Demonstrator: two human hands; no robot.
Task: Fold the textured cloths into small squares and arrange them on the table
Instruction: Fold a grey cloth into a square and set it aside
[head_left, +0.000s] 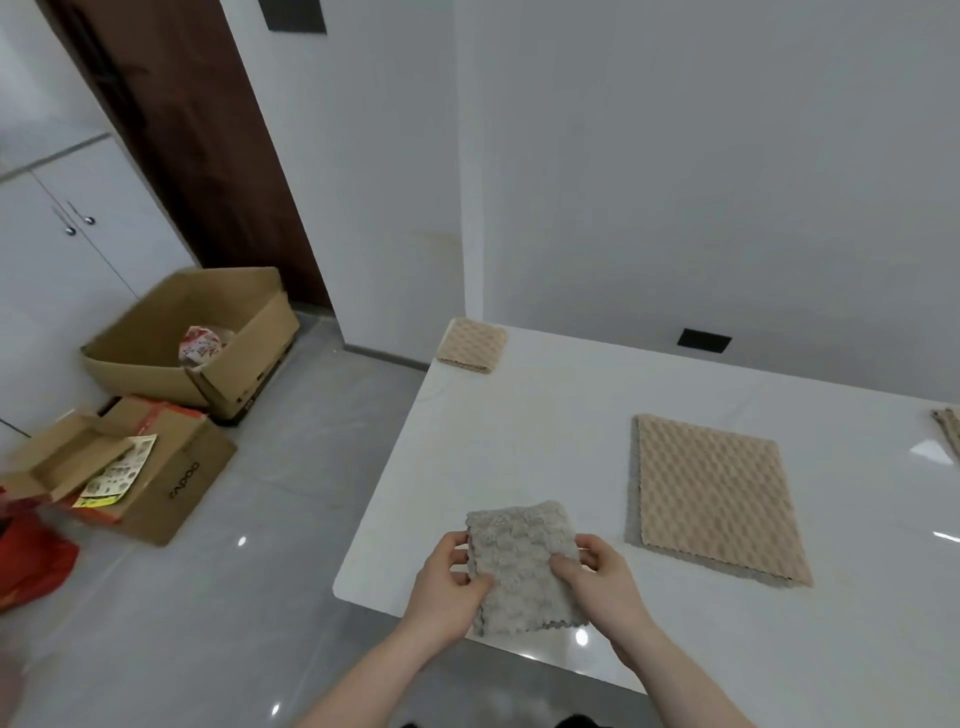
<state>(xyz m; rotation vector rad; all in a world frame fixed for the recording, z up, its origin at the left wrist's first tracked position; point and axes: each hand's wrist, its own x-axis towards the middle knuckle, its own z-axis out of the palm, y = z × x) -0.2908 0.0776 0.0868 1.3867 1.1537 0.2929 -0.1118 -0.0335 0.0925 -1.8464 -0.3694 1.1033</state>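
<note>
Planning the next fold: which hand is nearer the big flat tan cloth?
Right. The right hand grips the grey cloth beside the tan cloth; the left hand is farther, across the grey cloth.

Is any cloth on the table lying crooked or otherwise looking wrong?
The large beige cloth lies flat but unfolded, a grey layer peeking out along its left and lower edges. The small folded square sits tidy at the far corner. Nothing spilled or damaged.
</note>
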